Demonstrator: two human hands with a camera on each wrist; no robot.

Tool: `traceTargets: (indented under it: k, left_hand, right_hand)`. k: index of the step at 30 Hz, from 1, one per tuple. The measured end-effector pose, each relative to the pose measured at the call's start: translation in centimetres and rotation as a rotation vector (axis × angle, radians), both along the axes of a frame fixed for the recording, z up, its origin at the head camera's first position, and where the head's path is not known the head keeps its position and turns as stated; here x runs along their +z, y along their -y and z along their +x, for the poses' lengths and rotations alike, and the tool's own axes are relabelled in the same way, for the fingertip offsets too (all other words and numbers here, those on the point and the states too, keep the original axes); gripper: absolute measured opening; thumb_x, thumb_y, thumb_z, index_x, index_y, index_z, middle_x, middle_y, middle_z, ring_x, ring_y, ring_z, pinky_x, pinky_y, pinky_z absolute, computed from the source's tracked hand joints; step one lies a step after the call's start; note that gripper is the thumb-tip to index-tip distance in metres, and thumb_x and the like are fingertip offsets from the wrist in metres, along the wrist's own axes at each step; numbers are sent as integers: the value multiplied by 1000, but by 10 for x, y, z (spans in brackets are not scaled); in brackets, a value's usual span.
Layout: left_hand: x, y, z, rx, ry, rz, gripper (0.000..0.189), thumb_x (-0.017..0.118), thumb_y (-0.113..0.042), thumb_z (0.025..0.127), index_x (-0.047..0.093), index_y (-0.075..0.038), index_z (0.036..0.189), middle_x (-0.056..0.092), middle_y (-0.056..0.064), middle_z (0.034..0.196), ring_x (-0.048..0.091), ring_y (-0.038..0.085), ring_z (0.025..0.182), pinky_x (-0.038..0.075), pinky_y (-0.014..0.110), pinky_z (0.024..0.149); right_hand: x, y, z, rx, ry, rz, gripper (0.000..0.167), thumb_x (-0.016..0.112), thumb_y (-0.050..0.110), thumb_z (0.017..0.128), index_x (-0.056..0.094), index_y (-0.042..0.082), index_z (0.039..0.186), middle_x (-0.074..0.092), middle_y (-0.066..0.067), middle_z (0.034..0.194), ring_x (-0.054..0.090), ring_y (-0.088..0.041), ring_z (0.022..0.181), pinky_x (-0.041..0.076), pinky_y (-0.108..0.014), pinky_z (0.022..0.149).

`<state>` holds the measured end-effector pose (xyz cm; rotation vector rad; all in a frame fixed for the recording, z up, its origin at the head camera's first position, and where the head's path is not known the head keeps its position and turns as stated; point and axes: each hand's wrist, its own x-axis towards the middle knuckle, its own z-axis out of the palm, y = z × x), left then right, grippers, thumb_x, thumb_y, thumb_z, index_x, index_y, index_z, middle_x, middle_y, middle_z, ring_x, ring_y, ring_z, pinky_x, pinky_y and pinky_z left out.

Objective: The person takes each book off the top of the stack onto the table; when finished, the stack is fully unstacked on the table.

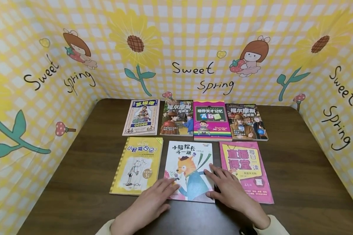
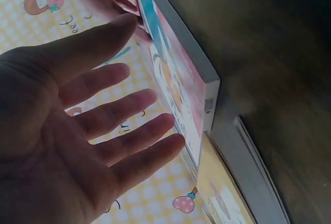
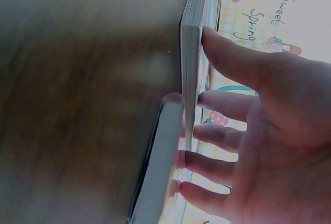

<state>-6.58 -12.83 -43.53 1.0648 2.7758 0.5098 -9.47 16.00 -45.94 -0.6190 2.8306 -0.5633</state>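
A white picture book (image 1: 189, 168) with an orange cat in a blue coat lies flat in the middle of the front row. My left hand (image 1: 150, 204) reaches over its lower left corner, fingers stretched out; in the left wrist view that palm (image 2: 67, 146) faces the camera and holds nothing. At the book's right edge is my right hand (image 1: 230, 189), fingers spread, with thumb and fingertips right at the cover. In the right wrist view, the fingers lie loosely bent beside the book's page edge. A yellow comic diary (image 1: 135, 166) is to the left, a pink book (image 1: 250, 169) to the right.
Behind stand out a cream book (image 1: 142, 117), a detective book (image 1: 177, 117), a magenta ABC book (image 1: 212, 120) and another detective book (image 1: 247, 122), lying in a row. A yellow checked cloth (image 1: 188, 32) walls the dark wooden table (image 1: 82, 156) on three sides.
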Motion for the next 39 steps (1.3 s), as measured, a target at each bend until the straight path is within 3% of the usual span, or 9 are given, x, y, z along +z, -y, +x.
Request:
traceTargets:
  k: [6, 13, 22, 26, 39]
  left_hand:
    - [-4, -3, -7, -1, -40, -52, 59, 78, -21, 82, 55, -12, 136, 49, 10, 142, 44, 34, 130, 43, 48, 100]
    - [-8, 8, -14, 34, -109, -51, 58, 80, -21, 79, 59, -11, 132, 50, 15, 139, 42, 44, 129, 38, 58, 101]
    - [-7, 10, -13, 192, 96, -90, 62, 80, -22, 78, 57, -17, 135, 41, 10, 149, 22, 48, 139, 30, 76, 93]
    - [-9, 10, -11, 262, 149, -98, 62, 80, -24, 79, 56, -20, 136, 38, 10, 151, 19, 53, 138, 27, 79, 91]
    - [-17, 11, -1, 248, 137, -127, 62, 77, -23, 82, 54, -14, 138, 40, 14, 149, 26, 56, 132, 30, 77, 91]
  right_hand:
    - [0, 0, 2, -5, 11, -14, 68, 72, 41, 84, 48, 16, 143, 36, -11, 152, 39, -41, 130, 30, -63, 103]
    - [0, 2, 4, -12, 10, -16, 68, 72, 41, 84, 48, 16, 143, 36, -11, 152, 38, -40, 130, 30, -63, 103]
    - [0, 1, 5, -9, 15, -22, 68, 72, 41, 85, 49, 16, 143, 36, -11, 152, 38, -40, 130, 30, -64, 103]
    - [-1, 1, 5, -19, 32, -18, 68, 72, 42, 85, 48, 17, 144, 35, -10, 153, 37, -40, 131, 29, -63, 104]
    - [-4, 8, 15, -89, 3, -37, 70, 75, 37, 82, 48, 17, 143, 33, -15, 153, 22, -46, 139, 24, -69, 104]
